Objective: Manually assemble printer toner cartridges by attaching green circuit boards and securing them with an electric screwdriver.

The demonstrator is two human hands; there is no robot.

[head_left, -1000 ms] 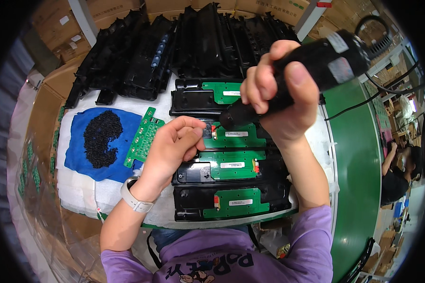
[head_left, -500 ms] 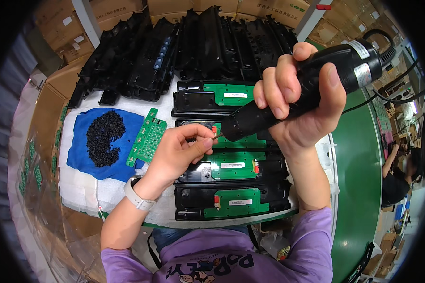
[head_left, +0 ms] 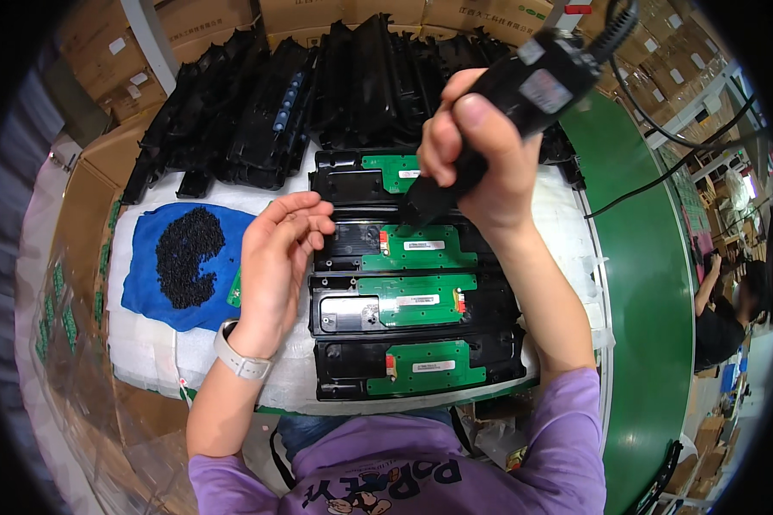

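Note:
My right hand (head_left: pixel 494 163) is wrapped round a black electric screwdriver (head_left: pixel 511 90), its cable rising at the upper right. The driver's nose points down at the upper edge of a green circuit board (head_left: pixel 421 246) in the second black plastic housing (head_left: pixel 343 247) from the back. Whether the bit touches anything cannot be made out. My left hand (head_left: pixel 275 249), fingers apart and loosely curled, hovers by that housing's left end. It partly hides a loose green board (head_left: pixel 234 287). Small black screws (head_left: pixel 185 266) lie heaped on a blue cloth (head_left: pixel 142 257) to the left.
Three more housings with green boards lie in the column: one behind (head_left: pixel 348 184), two in front (head_left: pixel 498 300) (head_left: pixel 343 369). Black plastic shells (head_left: pixel 361 86) are piled along the back. Cardboard boxes (head_left: pixel 206 26) stand beyond. A green surface (head_left: pixel 640 300) runs along the right; a person (head_left: pixel 721 335) sits past it.
My left hand has drawn back leftward from the driver's bit, its pinch opened. The screwdriver has swung more upright and its nose has shifted slightly back. The loose board is now mostly covered.

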